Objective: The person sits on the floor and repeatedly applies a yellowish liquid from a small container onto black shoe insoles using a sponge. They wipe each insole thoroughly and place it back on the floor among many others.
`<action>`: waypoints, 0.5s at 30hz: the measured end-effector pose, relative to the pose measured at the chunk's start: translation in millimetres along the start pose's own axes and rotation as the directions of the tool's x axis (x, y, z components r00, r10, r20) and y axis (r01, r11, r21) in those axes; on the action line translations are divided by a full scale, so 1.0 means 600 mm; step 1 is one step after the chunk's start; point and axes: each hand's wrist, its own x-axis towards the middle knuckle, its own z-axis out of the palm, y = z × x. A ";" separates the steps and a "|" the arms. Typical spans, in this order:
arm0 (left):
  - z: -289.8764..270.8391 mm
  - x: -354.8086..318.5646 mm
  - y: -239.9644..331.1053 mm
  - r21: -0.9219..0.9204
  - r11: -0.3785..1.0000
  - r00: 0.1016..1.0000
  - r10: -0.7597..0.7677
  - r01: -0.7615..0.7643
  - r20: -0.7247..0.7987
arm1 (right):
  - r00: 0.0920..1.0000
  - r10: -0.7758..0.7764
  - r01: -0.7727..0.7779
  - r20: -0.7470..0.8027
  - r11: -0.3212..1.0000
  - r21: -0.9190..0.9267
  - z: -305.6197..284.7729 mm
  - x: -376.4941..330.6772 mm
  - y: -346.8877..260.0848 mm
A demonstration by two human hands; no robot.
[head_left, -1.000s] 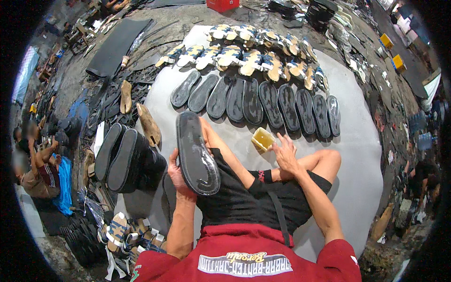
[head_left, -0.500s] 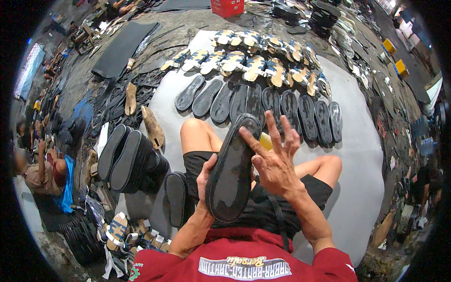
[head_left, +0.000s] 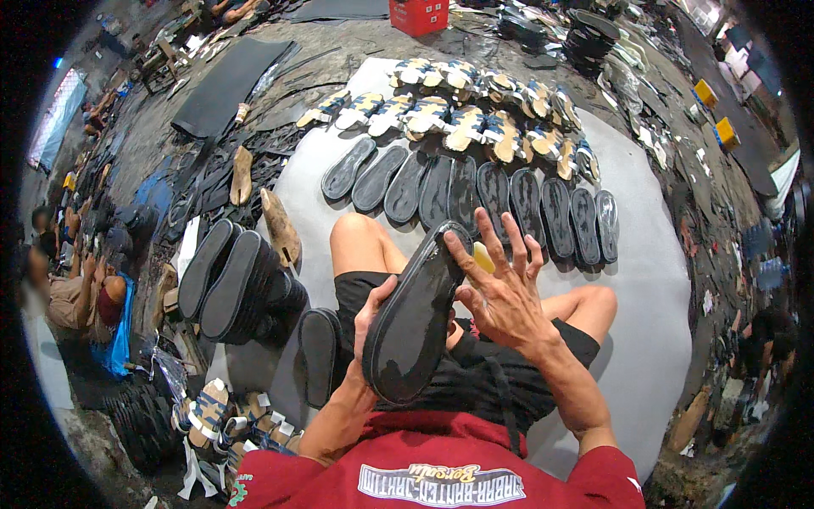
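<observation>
My left hand [head_left: 373, 318] is closed around the left edge of a black shoe sole [head_left: 415, 327], which it holds tilted above my lap. Glossy wet-looking patches cover the face turned up to me. My right hand [head_left: 513, 305] has its fingers spread, and the index fingertip touches the sole's far end. Behind that finger a small yellow thing [head_left: 483, 257] shows in part; I cannot tell what it is. Beyond my knees lies a row of black soles [head_left: 555, 219] with shiny coated faces. Farther off stand rows of sandal uppers [head_left: 424, 119] with pale insoles and blue and white straps.
A pale grey mat [head_left: 636, 314] spreads under me. At my left are stacked black soles [head_left: 233, 293], another sole [head_left: 320, 356], wooden shoe lasts [head_left: 280, 225] and more strapped uppers [head_left: 208, 416]. A red box [head_left: 419, 17] stands far ahead. Scraps litter the floor, and other people sit at far left.
My right index finger has moved along the sole's far end to nearer its tip. The sole has shifted slightly toward me and tilted a little. My left hand keeps its grip.
</observation>
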 end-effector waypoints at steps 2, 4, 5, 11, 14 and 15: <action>0.005 -0.001 0.002 -0.037 0.999 1.000 -0.002 0.001 -0.028 | 0.999 -0.026 0.026 0.018 1.000 0.004 0.005 -0.005 -0.005; 0.012 0.001 0.000 -0.086 0.996 1.000 0.003 -0.004 -0.012 | 0.998 -0.051 0.050 0.029 0.999 0.011 0.012 -0.008 -0.008; 0.011 0.002 -0.001 -0.057 0.998 0.999 0.013 -0.016 -0.042 | 0.997 -0.064 0.064 0.035 0.998 0.002 0.015 -0.010 -0.009; 0.010 0.009 -0.003 -0.030 0.999 0.996 0.020 -0.023 -0.082 | 0.993 -0.072 0.066 0.094 0.996 0.063 0.018 -0.016 -0.014; 0.015 0.011 -0.003 -0.012 1.000 0.993 0.018 -0.020 -0.117 | 0.991 -0.089 0.083 0.103 0.995 0.053 0.022 -0.017 -0.014; 0.014 0.011 -0.002 0.021 0.999 0.988 0.031 -0.028 -0.150 | 0.990 -0.092 0.086 0.105 0.994 0.062 0.022 -0.017 -0.015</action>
